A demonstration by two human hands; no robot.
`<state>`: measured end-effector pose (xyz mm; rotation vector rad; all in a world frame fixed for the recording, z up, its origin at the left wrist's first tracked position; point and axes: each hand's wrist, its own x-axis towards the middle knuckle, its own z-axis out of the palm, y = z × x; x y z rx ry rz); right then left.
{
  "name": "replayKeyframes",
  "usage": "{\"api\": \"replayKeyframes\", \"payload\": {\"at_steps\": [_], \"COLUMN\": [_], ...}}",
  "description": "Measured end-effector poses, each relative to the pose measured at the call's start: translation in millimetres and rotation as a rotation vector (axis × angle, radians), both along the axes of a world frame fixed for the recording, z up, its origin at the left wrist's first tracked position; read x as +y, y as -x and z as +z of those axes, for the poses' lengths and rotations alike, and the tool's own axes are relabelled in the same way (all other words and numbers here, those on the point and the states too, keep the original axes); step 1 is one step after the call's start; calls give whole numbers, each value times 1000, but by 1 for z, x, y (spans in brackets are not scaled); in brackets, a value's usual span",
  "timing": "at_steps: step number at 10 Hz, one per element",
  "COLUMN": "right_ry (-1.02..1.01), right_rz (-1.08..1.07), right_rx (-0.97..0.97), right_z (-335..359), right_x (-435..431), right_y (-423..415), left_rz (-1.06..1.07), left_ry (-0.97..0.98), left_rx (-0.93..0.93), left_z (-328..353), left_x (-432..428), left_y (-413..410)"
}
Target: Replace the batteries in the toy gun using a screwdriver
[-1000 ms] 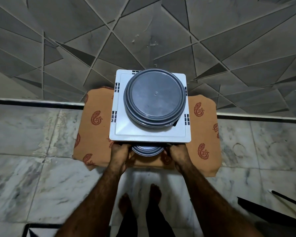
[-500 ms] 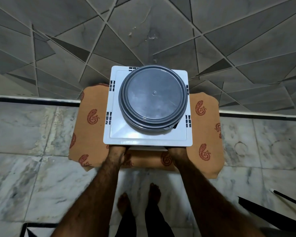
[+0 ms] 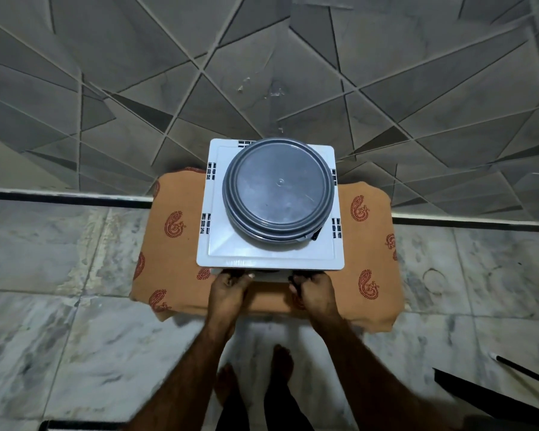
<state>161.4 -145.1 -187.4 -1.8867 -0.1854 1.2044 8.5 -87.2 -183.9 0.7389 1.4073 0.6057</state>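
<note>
No toy gun, battery or screwdriver is in view. A white square plastic box (image 3: 271, 255) stands on an orange patterned cloth (image 3: 175, 244), with a round grey lidded container (image 3: 277, 194) on top of it. My left hand (image 3: 229, 292) and my right hand (image 3: 316, 290) are at the box's front, just below its top edge. Both have fingers curled onto the drawer front (image 3: 271, 276), of which only a thin white strip shows between them. Something dark sits at my right hand's fingertips; what it is cannot be made out.
The cloth-covered stand sits against a grey wall of angular tiles (image 3: 137, 88). Marble floor (image 3: 59, 306) lies all around, and my bare feet (image 3: 280, 365) are below the hands. A dark object with a thin rod (image 3: 511, 368) lies on the floor at lower right.
A second ago the drawer stood out and showed a grey round lid inside. It has slid back under the box's top. Both hands stay at its front.
</note>
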Motion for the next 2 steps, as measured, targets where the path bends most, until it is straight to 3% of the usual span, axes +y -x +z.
{"api": "replayKeyframes", "payload": {"at_steps": [2], "right_ry": [-59], "right_rz": [117], "right_rx": [-86], "right_z": [17], "right_x": [-33], "right_y": [12], "left_rz": [-54], "left_ry": [36], "left_rx": [-86], "left_z": [33], "left_x": [-37], "left_y": [4]}}
